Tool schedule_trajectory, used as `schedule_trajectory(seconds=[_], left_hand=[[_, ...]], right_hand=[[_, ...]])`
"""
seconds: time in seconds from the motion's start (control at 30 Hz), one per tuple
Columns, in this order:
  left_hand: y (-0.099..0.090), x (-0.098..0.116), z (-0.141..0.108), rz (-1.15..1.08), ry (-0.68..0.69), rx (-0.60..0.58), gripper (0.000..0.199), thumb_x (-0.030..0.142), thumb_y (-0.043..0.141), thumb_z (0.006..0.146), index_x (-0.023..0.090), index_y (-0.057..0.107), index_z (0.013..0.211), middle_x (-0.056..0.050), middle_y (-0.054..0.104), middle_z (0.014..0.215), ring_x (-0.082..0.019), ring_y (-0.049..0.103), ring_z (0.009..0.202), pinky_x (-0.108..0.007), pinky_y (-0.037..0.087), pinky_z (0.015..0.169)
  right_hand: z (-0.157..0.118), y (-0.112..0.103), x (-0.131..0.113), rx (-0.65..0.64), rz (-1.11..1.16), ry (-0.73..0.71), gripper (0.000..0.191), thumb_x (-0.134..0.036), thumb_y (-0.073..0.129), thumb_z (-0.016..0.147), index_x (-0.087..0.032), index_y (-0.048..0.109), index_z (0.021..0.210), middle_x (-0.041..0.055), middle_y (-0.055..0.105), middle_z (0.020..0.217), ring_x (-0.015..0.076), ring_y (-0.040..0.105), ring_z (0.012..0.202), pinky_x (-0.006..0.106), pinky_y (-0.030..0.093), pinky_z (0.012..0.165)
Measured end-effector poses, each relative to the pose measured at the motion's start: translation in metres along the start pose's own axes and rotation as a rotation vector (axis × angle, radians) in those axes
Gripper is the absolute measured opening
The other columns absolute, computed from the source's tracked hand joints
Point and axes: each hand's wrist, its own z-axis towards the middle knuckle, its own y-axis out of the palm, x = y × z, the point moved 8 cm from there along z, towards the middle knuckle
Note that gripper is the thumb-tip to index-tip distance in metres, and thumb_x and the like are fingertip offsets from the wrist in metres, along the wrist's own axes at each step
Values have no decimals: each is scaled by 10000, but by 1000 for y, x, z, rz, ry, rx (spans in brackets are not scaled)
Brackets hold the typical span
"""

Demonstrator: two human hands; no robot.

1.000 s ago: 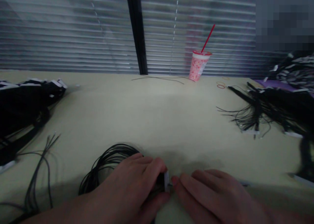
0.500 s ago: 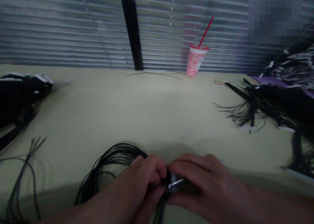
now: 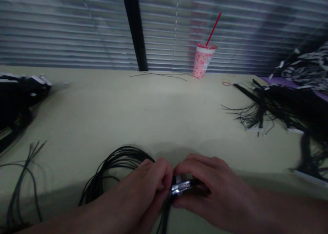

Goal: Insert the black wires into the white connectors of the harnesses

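Observation:
At the near middle of the table, my left hand (image 3: 143,189) is closed, its fingers pinching a bundle of thin black cables (image 3: 125,155). The cables arch up from the left, and some black strands drop below the fingers. Touching it almost tip to tip, my right hand (image 3: 217,186) curls around a shiny metal piece (image 3: 183,186), whose exact kind I cannot make out. One end of this piece lies against the cables between both hands; the rest is hidden under the right fingers.
Loose black cables (image 3: 20,182) lie at the left, below a dark heap (image 3: 17,100). More black cable bundles (image 3: 258,114) with white ends spread at the right. By the blinds (image 3: 102,32) stand a pink cup (image 3: 203,59) with a red straw, some thin wires (image 3: 161,75) and rubber bands (image 3: 226,83).
The view has shifted slightly. The shiny metal piece now shows a little more between my hands. Both hands keep nearly the same place and grip.

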Motion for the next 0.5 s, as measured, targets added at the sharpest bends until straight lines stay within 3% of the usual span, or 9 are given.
schedule_trajectory(seconds=[0.2,0.37,0.5], left_hand=[[0,1,0,6,43,1,111,142,362,767,208,354,679,36,452,634,-99,407,558,-196,384,524],[2,-9,-4,32,-2,-41,90,167,369,795,210,377,716,29,468,659,-107,417,579,-210,376,534],[-2,-16,-7,-23,-27,-31,98,150,393,782,209,451,834,11,512,717,-115,456,622,-214,380,539]], right_hand=[[1,1,0,11,-14,-2,156,-295,627,723,-189,544,801,-40,560,751,88,512,690,183,382,559],[-1,2,2,19,-42,-49,184,-350,608,739,-203,541,829,-41,569,771,96,527,720,192,404,573],[-7,-7,-6,118,-122,-175,359,-459,572,739,-218,519,1001,-7,563,984,117,545,818,230,454,694]])
